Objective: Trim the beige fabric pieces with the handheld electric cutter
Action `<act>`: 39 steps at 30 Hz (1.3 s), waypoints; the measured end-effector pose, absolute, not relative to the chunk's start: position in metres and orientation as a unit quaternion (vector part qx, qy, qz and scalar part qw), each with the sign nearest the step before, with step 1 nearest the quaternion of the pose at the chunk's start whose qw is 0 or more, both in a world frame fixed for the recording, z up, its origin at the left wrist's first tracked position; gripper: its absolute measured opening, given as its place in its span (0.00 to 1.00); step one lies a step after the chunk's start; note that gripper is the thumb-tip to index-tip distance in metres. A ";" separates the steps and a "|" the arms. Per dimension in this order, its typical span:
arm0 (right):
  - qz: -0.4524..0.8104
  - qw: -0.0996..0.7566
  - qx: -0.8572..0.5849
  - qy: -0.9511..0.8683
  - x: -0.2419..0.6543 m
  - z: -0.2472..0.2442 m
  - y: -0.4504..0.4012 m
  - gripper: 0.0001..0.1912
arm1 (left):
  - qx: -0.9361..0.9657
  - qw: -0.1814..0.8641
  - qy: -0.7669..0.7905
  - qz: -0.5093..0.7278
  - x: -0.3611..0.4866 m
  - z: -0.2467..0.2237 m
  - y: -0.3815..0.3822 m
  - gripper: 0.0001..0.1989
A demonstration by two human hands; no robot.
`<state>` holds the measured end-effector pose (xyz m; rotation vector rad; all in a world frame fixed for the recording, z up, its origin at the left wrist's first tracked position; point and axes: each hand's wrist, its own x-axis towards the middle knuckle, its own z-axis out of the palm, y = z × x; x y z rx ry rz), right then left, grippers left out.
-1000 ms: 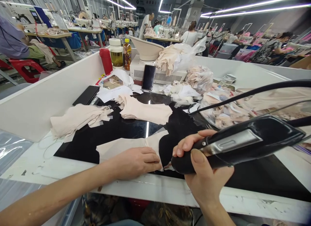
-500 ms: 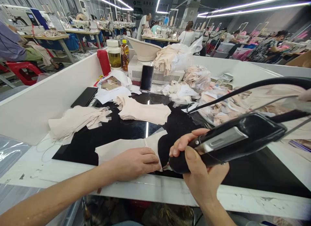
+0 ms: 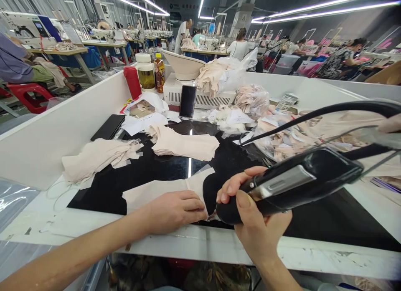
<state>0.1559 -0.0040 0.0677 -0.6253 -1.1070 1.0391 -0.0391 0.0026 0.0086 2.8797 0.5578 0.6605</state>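
At the front edge of a white tabletop (image 3: pixel 194 241), our left hand (image 3: pixel 177 209) lies on the right end of a pale fabric piece (image 3: pixel 156 193), fingers close together; we cannot tell whether they pinch the cloth. Our right hand (image 3: pixel 258 224) has its fingers wrapped around a black handheld tool (image 3: pixel 291 180), its rounded end just beside the cloth and its body slanting toward the right edge. The fabric piece rests on a black sheet (image 3: pixel 109 193), nearer the front edge than a neat fabric stack (image 3: pixel 188 145). We see a loose fabric heap (image 3: pixel 94 157) by the left edge, a phone (image 3: pixel 187 101) propped upright near the back edge, and bagged scraps (image 3: pixel 285 136) toward the back right corner. Beyond, people sit among rows of sewing machines (image 3: pixel 105 34).
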 end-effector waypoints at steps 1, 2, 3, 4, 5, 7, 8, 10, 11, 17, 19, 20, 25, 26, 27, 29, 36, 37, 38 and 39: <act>0.460 0.682 -0.281 -0.494 0.155 0.068 -0.004 0.14 | 0.953 0.070 0.188 0.227 -0.039 0.010 0.002 0.17; 0.459 0.683 -0.281 -0.495 0.155 0.068 -0.004 0.14 | 0.950 0.072 0.192 0.234 -0.040 0.010 0.002 0.17; 0.459 0.682 -0.280 -0.495 0.154 0.068 -0.004 0.16 | 0.947 0.074 0.200 0.241 -0.040 0.011 0.001 0.16; 0.460 0.683 -0.280 -0.494 0.154 0.068 -0.004 0.18 | 0.943 0.077 0.211 0.245 -0.041 0.011 0.000 0.15; 0.459 0.685 -0.278 -0.493 0.154 0.068 -0.003 0.20 | 0.940 0.081 0.223 0.244 -0.041 0.012 -0.001 0.15; 0.450 0.696 -0.277 -0.486 0.157 0.071 -0.002 0.24 | 0.938 0.097 0.241 0.229 -0.042 0.012 -0.004 0.15; 0.439 0.703 -0.280 -0.486 0.159 0.073 0.000 0.23 | 0.939 0.105 0.244 0.218 -0.043 0.012 -0.005 0.14; 0.393 0.709 -0.303 -0.501 0.167 0.078 0.004 0.21 | 0.943 0.115 0.236 0.204 -0.046 0.015 -0.010 0.12; 0.360 0.704 -0.332 -0.515 0.172 0.080 0.007 0.20 | 0.945 0.121 0.230 0.200 -0.049 0.017 -0.012 0.12; 0.306 0.678 -0.424 -0.516 0.190 0.082 0.031 0.20 | 0.934 0.165 0.257 0.187 -0.064 0.036 -0.024 0.10; 0.328 0.710 -0.372 -0.500 0.187 0.079 0.039 0.18 | 0.924 0.140 0.290 0.205 -0.062 0.039 -0.022 0.11; 0.329 0.721 -0.357 -0.495 0.185 0.077 0.042 0.18 | 0.919 0.118 0.306 0.217 -0.058 0.040 -0.019 0.12; 0.316 0.734 -0.333 -0.500 0.172 0.071 0.054 0.18 | 0.896 0.006 0.375 0.237 -0.027 0.034 0.009 0.14; 0.314 0.736 -0.328 -0.502 0.170 0.070 0.056 0.18 | 0.892 0.001 0.390 0.228 -0.020 0.032 0.016 0.12; 0.312 0.737 -0.324 -0.504 0.169 0.070 0.058 0.18 | 0.889 -0.001 0.405 0.214 -0.014 0.031 0.022 0.10; 0.308 0.740 -0.325 -0.503 0.167 0.069 0.061 0.18 | 0.884 -0.007 0.432 0.178 -0.003 0.029 0.032 0.05; 0.300 0.723 -0.358 -0.510 0.166 0.065 0.065 0.16 | 0.880 -0.042 0.455 0.127 0.011 0.020 0.046 0.07; 0.302 0.720 -0.358 -0.512 0.166 0.065 0.064 0.17 | 0.882 -0.047 0.451 0.130 0.011 0.019 0.047 0.07; 0.302 0.719 -0.356 -0.515 0.166 0.065 0.064 0.17 | 0.882 -0.050 0.449 0.133 0.011 0.018 0.047 0.08; 0.303 0.718 -0.356 -0.516 0.167 0.065 0.064 0.17 | 0.881 -0.051 0.449 0.136 0.011 0.016 0.047 0.09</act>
